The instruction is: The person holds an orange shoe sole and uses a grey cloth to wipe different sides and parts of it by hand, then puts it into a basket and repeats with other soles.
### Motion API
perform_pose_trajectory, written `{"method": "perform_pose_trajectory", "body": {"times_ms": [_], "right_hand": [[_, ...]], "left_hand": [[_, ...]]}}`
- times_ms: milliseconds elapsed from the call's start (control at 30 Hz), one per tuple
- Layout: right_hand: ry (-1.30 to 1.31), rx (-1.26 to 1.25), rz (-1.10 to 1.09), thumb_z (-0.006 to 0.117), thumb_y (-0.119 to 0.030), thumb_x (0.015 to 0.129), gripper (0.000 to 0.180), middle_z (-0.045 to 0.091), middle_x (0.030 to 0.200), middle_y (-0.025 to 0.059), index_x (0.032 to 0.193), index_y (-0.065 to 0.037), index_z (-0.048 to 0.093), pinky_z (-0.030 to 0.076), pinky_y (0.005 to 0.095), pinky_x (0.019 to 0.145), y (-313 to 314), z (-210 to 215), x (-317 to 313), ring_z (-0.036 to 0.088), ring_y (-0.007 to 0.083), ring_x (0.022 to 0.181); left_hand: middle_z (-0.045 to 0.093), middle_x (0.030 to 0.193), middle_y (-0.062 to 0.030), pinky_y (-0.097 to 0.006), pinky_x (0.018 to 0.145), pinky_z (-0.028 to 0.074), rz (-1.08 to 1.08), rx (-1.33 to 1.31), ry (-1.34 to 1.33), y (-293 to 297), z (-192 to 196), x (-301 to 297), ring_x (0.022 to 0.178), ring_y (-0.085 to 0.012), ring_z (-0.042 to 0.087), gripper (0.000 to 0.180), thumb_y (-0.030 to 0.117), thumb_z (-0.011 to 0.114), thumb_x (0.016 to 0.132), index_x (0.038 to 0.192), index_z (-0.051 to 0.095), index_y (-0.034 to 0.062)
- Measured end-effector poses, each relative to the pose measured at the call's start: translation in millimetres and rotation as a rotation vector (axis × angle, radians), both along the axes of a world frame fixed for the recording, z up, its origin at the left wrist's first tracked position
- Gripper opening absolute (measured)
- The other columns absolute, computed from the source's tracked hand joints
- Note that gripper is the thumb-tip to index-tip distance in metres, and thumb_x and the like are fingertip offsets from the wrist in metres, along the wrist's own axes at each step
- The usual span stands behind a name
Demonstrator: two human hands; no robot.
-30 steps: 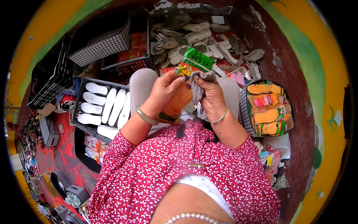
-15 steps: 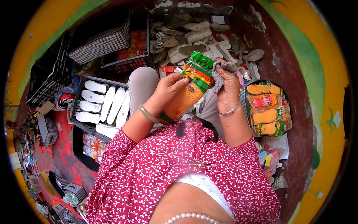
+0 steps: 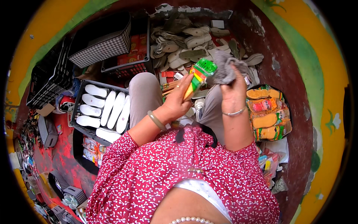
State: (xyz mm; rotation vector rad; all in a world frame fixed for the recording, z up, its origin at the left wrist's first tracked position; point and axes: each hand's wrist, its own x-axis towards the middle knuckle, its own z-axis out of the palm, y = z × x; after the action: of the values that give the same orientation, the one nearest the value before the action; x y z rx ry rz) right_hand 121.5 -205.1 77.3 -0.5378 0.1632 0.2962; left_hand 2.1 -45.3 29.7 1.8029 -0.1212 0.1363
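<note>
Two grips going: left hand (image 3: 177, 102) clamped on the green-and-orange packet (image 3: 201, 75), near side of the far insole pile (image 3: 182, 44); right hand (image 3: 235, 89) bunching the grey cloth (image 3: 226, 68). If cloth snags that slick-looking wrapper, it could slip, imo.

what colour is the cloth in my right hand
The cloth is grey, best seen in the head view.

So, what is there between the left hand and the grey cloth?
In the head view, the green and yellow packet; whether it touches the grey cloth, I cannot tell.
</note>
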Motion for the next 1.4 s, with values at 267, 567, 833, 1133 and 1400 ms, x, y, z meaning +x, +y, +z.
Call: {"method": "perform_pose_trajectory", "body": {"times_ms": [267, 567, 833, 1133, 1400], "right_hand": [[-0.195, 0.024, -0.136, 0.059, -0.015, 0.085, 0.033, 0.056, 0.118, 0.0119, 0.115, -0.001, 0.054, 0.039, 0.0445, 0.099, -22, 29, 11, 0.051, 0.0268, 0.112], [-1.062, -0.673, 0.114, 0.062, -0.025, 0.082, 0.049, 0.051, 0.125, 0.0101, 0.125, -0.004, 0.048, 0.041, 0.0347, 0.094, 36, -7, -59, 0.048, 0.0257, 0.117], [-1.750, -1.565, 0.149, 0.053, -0.010, 0.075, 0.059, 0.037, 0.142, 0.0053, 0.134, -0.011, 0.042, 0.027, 0.0444, 0.099, 51, -7, -80, 0.027, 0.0203, 0.135], [-1.532, -1.468, 0.028, 0.065, -0.026, 0.073, 0.066, 0.034, 0.142, 0.0111, 0.133, -0.013, 0.042, 0.027, 0.0479, 0.102, 65, -9, -35, 0.027, 0.0277, 0.134], [-1.728, -1.256, 0.462, 0.063, -0.016, 0.068, 0.067, 0.042, 0.135, 0.0163, 0.131, -0.003, 0.042, 0.028, 0.0451, 0.102, 69, -9, -90, 0.034, 0.0277, 0.131]], "left_hand": [[0.054, 0.116, -0.0182, -0.038, 0.098, 0.040, -0.148, -1.352, 0.243, 38, 4, 1, 0.106, -0.0278, 0.055, 0.068, 0.016, 0.058, 0.067, 0.129, 0.038, -0.0032], [0.049, 0.124, -0.0213, -0.040, 0.099, 0.040, -0.272, -1.547, 0.158, 42, -5, 13, 0.111, -0.0308, 0.052, 0.059, 0.041, 0.043, 0.091, 0.132, 0.036, -0.0022], [0.044, 0.131, -0.0155, -0.039, 0.101, 0.037, -0.424, -1.544, 0.156, 36, -13, 4, 0.118, -0.0263, 0.047, 0.063, 0.053, 0.030, 0.094, 0.134, 0.036, 0.0057], [0.048, 0.127, -0.0134, -0.039, 0.102, 0.034, -0.107, -1.327, 0.030, 13, -18, 16, 0.115, -0.0247, 0.048, 0.046, 0.037, 0.028, 0.098, 0.128, 0.041, 0.0051], [0.035, 0.137, -0.0220, -0.055, 0.100, 0.034, -0.325, -1.660, -0.015, 53, -28, 34, 0.124, -0.0415, 0.036, 0.059, 0.047, 0.027, 0.095, 0.138, 0.028, 0.0063]]}}
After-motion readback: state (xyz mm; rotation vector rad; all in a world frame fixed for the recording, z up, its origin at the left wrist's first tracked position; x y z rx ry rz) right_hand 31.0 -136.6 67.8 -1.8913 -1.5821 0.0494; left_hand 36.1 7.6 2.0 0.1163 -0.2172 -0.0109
